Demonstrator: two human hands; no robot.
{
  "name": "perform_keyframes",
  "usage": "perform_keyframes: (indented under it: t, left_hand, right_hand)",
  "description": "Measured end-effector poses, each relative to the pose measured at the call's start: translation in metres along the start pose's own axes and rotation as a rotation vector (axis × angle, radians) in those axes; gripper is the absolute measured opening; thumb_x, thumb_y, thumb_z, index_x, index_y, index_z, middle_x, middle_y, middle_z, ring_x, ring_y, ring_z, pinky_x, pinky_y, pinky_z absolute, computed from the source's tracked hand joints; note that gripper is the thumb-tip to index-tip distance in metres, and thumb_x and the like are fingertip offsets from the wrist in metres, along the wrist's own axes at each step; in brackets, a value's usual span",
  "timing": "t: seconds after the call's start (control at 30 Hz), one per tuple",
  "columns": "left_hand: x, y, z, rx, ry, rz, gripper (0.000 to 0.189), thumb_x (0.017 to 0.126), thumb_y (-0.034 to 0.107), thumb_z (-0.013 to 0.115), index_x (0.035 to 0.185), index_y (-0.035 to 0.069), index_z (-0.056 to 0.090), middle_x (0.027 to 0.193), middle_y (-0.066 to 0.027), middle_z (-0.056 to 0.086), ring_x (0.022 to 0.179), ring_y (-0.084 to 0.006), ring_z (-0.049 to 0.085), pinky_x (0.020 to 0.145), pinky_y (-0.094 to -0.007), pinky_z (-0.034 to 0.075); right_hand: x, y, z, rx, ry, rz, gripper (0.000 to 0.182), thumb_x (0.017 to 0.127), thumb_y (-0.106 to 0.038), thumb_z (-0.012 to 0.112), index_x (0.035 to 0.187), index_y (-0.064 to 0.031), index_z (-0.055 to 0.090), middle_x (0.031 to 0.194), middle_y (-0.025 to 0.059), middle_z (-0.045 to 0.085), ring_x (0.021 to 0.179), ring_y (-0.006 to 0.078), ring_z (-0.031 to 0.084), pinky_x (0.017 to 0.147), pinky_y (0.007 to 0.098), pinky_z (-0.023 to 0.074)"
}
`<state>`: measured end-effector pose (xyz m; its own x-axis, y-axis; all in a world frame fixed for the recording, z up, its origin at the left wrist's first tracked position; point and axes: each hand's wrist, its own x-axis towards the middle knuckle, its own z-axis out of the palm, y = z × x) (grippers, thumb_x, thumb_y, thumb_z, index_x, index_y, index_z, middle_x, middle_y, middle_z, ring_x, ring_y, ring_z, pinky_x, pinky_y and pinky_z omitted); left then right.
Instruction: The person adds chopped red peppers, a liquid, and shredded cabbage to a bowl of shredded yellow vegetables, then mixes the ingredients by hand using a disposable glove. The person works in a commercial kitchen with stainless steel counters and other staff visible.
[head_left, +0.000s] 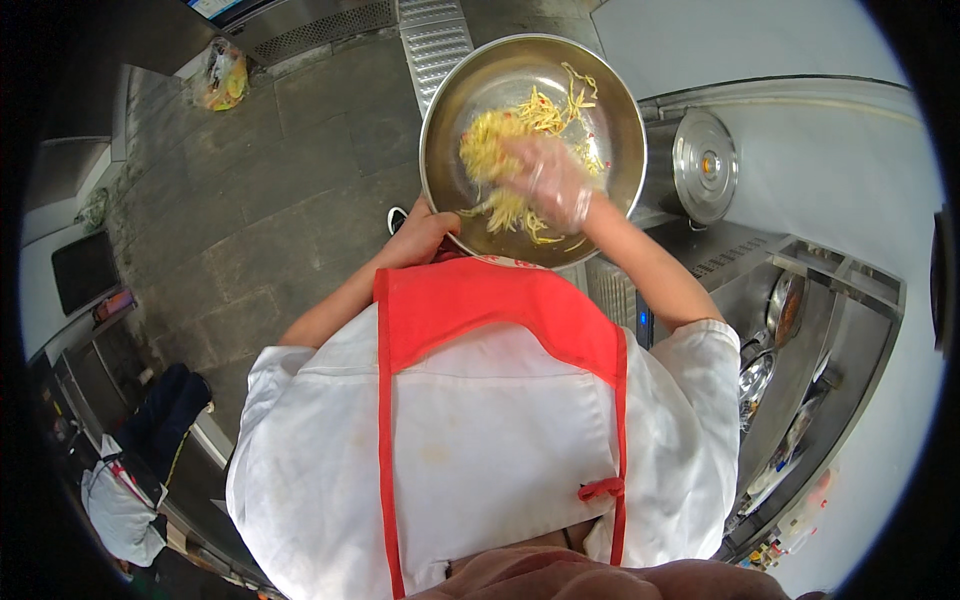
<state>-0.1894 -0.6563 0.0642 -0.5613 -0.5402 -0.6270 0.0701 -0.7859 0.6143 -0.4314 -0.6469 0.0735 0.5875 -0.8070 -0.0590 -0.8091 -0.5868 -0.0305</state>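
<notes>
A large round steel bowl (622, 150) is held out in front of my red apron. My left hand (427, 229), bare, grips its near left rim. Inside the bowl my right hand (547, 176), in a clear plastic glove, is blurred and has its fingers in pale yellow shredded food (487, 146) flecked with red bits. More of these shreds (541, 112) lie on the far side of the bowl and below the glove. The right fingertips are hidden among the shreds.
A lidded steel stockpot (705, 165) stands right of the bowl. Steel shelving (840, 277) with pans runs along the right wall. A plastic bag (225, 75) sits on the tiled floor (247, 187), near a metal drain cover (435, 52). Another person (124, 495) is at the lower left.
</notes>
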Motion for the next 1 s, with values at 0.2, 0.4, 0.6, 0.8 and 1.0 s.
perform_keyframes:
  t: [0.2,0.4,0.6,0.8,1.0]
  left_hand:
    - [0.005,-0.014,-0.008,-0.008,0.018,0.006,0.042,0.069,-0.006,0.045,0.111,-0.004,0.048,0.088,-0.0120,0.060,0.068,-0.0194,0.061,0.055,-0.0303,0.050]
    - [-0.003,-0.016,0.015,-0.105,0.123,0.038,0.043,0.069,-0.007,0.046,0.112,-0.003,0.047,0.089,-0.0120,0.059,0.069,-0.0201,0.061,0.056,-0.0303,0.051]
    - [-0.006,-0.015,0.014,-0.167,0.103,0.019,0.042,0.069,-0.007,0.045,0.110,-0.003,0.048,0.088,-0.0115,0.059,0.068,-0.0191,0.060,0.056,-0.0305,0.050]
    - [-0.009,-0.009,0.007,-0.003,0.036,-0.081,0.042,0.069,-0.006,0.045,0.110,-0.001,0.049,0.092,-0.0118,0.059,0.069,-0.0172,0.059,0.057,-0.0296,0.049]
    - [-0.003,-0.027,0.002,-0.012,0.070,-0.037,0.044,0.068,-0.006,0.046,0.112,-0.001,0.047,0.090,-0.0114,0.059,0.069,-0.0183,0.060,0.057,-0.0292,0.049]
  right_hand:
    - [-0.021,0.022,-0.027,0.163,0.093,0.544,0.091,0.059,-0.025,0.078,0.135,-0.0093,0.031,0.129,0.0250,0.038,0.112,0.0406,0.045,0.093,0.0439,0.0401]
    - [-0.038,-0.016,0.072,0.687,0.306,0.892,0.076,0.068,-0.018,0.075,0.130,-0.0007,0.037,0.118,0.0217,0.050,0.108,0.0305,0.051,0.093,0.0353,0.0410]
    - [-0.018,-0.012,-0.019,0.743,0.238,0.688,0.051,0.078,-0.026,0.068,0.115,0.0040,0.053,0.121,0.0214,0.052,0.111,0.0264,0.052,0.091,0.0325,0.0432]
    - [-0.012,0.086,0.084,0.978,0.475,0.916,0.068,0.066,-0.037,0.076,0.117,0.0009,0.053,0.113,0.0194,0.057,0.104,0.0277,0.056,0.088,0.0359,0.0450]
    - [0.021,0.028,0.058,1.044,0.167,0.706,0.059,0.063,-0.028,0.079,0.113,-0.0046,0.057,0.110,0.0165,0.058,0.103,0.0273,0.056,0.088,0.0373,0.0448]
